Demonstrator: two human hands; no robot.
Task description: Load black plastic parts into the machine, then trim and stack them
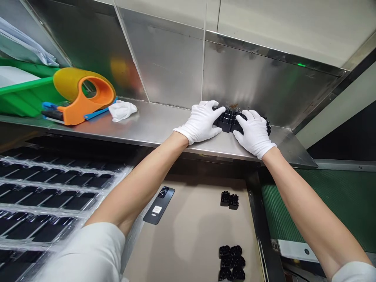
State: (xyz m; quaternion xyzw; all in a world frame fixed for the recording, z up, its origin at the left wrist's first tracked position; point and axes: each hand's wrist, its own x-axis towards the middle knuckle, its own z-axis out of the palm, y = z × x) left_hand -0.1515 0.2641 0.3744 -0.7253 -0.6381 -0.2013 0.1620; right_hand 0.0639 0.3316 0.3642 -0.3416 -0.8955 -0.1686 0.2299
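Observation:
Several small black moulded parts (pixel 225 122) stand bunched together on the steel shelf, against its back panel. My left hand (pixel 205 122), in a white glove, grips the left end of this bunch with thumb and fingers curved round it. Around the right side is my right hand (pixel 253 131), gloved the same way, its fingers over the top and its thumb at the front. Both hands partly hide the parts. Below, on the beige work surface (pixel 188 235), lie a small group of similar black parts (pixel 229 199) and a larger group (pixel 232 262) nearer me.
A dark smartphone (pixel 159 205) lies on the beige surface. Clear trays of black pieces (pixel 49 196) fill the left. Along the shelf (pixel 158 125) are an orange tape dispenser (pixel 88 98), a crumpled white cloth (pixel 122 110) and a green bin (pixel 26 94). A green conveyor belt (pixel 331 203) runs at right.

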